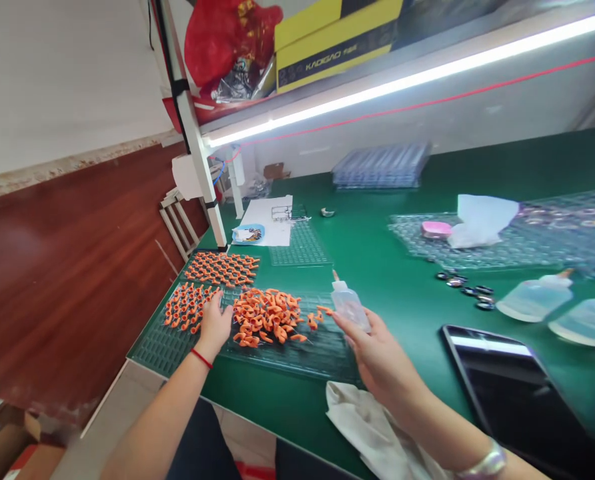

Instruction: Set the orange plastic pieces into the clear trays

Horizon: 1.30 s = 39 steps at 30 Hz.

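Two hands appear in the head view, one on each side of a loose pile of orange pieces [270,315]. The pile sits on a clear tray [310,363], which lies on the green surface [292,405].

Left hand [216,321]: positioned at the right edge of the near rows of orange pieces [183,305], fingers bent and pointing to the far side. The thumb side is just beside the pile's left edge. Whether the fingertips pinch a piece cannot be told. The far rows of orange pieces [222,268] lie beyond this hand.

Right hand [372,337]: wrapped around a squeeze bottle [348,303]. The bottle's long axis runs from near right to far left; its tip [335,275] points far and slightly left, away from the palm. The pile lies to the left of this hand, with a small cluster of orange pieces [313,321] between them.

Governing relation: the left hand is the nearer one to both the pile and the rows; the bottle tip stands apart from both, on the far right side of the pile.
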Available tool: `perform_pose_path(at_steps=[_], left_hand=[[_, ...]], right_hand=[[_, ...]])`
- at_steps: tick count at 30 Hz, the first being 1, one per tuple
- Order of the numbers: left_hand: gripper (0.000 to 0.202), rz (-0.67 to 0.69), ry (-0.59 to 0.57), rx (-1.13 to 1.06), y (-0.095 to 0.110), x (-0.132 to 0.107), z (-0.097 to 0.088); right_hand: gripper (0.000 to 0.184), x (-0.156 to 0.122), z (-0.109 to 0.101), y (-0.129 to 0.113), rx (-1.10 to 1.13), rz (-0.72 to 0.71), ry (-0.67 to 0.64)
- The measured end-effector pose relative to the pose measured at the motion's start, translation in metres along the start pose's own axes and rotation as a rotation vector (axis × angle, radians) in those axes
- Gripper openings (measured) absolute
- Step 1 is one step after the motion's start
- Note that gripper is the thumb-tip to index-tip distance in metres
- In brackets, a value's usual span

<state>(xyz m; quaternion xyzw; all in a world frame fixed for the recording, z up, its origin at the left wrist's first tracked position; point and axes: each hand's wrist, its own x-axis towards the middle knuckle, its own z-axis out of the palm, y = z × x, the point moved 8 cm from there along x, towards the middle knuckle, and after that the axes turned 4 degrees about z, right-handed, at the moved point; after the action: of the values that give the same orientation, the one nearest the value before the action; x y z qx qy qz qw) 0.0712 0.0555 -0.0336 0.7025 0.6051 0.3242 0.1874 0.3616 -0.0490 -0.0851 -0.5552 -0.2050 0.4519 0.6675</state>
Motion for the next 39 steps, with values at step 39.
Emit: perform_pose_path(at_steps=[39], left_hand=[[0.039, 0.251, 0.543, -0.605, 0.04, 0.019, -0.026]], right_hand=[[0.032, 0.002, 0.004, -0.069, 0.376, -0.484, -0.057]])
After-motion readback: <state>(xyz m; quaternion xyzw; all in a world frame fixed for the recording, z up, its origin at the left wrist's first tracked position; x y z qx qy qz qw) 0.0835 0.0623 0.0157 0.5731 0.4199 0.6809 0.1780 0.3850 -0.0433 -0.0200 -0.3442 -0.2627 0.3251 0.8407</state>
